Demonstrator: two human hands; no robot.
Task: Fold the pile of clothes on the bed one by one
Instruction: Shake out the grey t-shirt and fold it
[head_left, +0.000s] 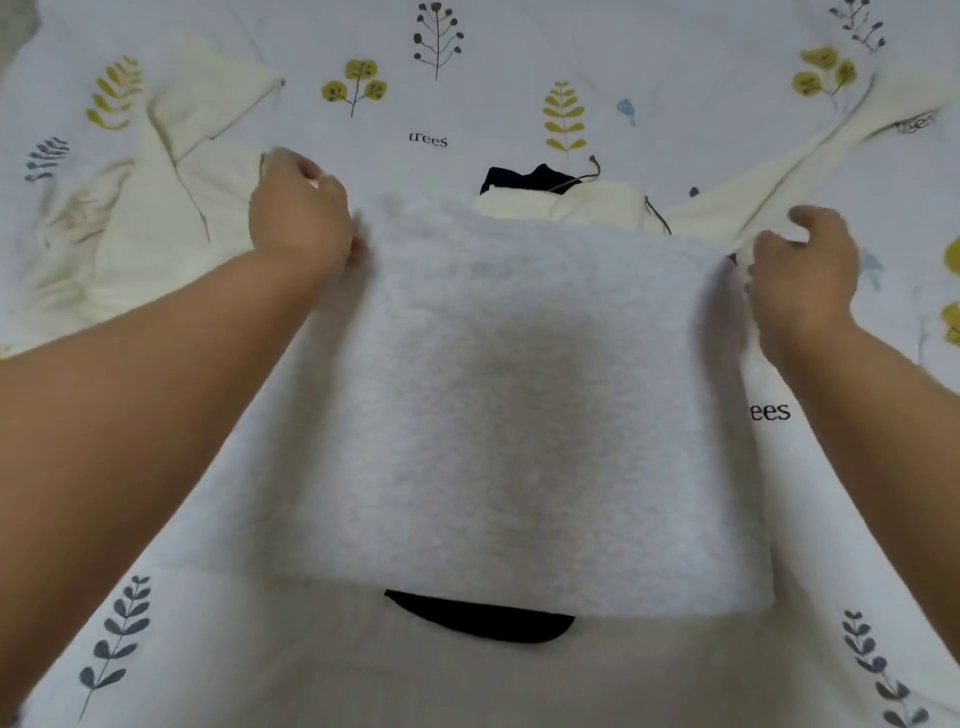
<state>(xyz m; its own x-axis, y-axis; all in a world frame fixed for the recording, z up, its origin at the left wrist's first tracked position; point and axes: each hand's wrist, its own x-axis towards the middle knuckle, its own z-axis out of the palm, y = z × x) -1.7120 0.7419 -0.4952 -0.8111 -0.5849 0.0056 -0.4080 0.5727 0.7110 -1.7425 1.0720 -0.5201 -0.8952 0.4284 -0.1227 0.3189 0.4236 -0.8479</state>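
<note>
Head view: left hand (298, 208) and right hand (802, 265) each pinch grey fleece (519, 389) corner, grip closed; uneven pull risks skewed fold on bed (467, 119).

A folded garment (514, 405) lies in the middle of the bed (467, 119), a hand at each far corner: left hand (298, 213), right hand (802, 265). Behind it sits a hood (571, 200); sleeves (171, 171) spread left and right.

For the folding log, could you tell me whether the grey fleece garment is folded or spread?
Folded: the grey fleece garment forms a doubled rectangle.
</note>
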